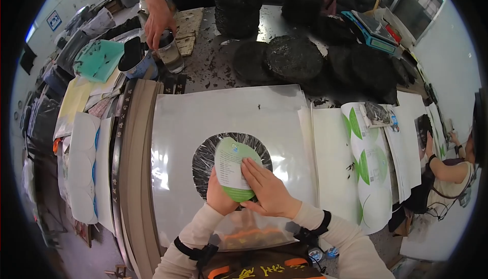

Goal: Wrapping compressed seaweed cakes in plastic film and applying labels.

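Both hands are at a round green-and-white printed label [234, 168] that bears writing. My left hand [220, 195] is under its lower left side, gripping it; part of the hand is hidden by the label. My right hand [267, 189] lies with its fingers on the label's right part. Below them, a dark disc [204, 157] wrapped in shiny clear film rests on a stack of glossy plastic sheets [183, 118]. The label and hands cover much of the disc.
Dark round cakes [293, 57] lie and stand stacked [239, 8] beyond the sheets. A person's hand [160, 25] touches a lidded jar [170, 56] at back left. A blue scale [371, 35] stands back right; printed label sheets [370, 157] lie right. Another person [450, 172] is far right.
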A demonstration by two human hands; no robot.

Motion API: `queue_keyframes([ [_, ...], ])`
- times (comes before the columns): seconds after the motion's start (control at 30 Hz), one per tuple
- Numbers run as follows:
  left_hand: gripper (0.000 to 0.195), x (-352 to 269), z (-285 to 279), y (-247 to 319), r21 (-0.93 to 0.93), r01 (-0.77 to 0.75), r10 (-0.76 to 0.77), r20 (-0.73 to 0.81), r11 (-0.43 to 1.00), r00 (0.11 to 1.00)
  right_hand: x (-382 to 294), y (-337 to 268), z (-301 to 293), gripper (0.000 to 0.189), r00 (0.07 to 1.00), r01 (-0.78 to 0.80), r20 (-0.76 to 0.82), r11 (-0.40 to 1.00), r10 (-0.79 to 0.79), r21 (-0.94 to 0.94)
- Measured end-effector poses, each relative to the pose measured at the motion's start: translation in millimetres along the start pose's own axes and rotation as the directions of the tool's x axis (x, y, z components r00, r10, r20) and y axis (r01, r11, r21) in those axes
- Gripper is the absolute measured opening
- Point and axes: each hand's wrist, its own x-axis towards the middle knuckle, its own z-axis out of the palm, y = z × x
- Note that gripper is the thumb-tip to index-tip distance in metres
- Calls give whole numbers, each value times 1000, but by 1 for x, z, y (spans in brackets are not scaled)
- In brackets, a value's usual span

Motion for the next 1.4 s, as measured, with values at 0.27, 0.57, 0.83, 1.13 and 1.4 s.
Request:
queue_keyframes([
  [0.27, 53, 8, -6, 2, -38, 167, -164, 81, 985, 983, 45, 26, 42, 87, 930, -123, -38, 406, 366, 906],
  [0.57, 51, -12, -34, -19, -349, 271, -406, -409, 897, 817, 71, -22, 50, 76, 993, -92, 50, 970, 106, -225],
  [0.83, 42, -48, -21, -64, -89, 468, -466, -366, 879, 806, 49, 18, 11, 60, 781, -332, -372, 839, 501, 432],
  [1.13, 31, -106, -170, -21, -151, 443, -459, -465, 884, 757, 37, -47, 10, 43, 914, 172, -355, 980, -195, -97],
  [1.4, 43, -264, -395, -153, 492, 846, -37, -868, -208, 496, 12, -68, 32, 44, 980, 194, 30, 981, -195, 22],
])
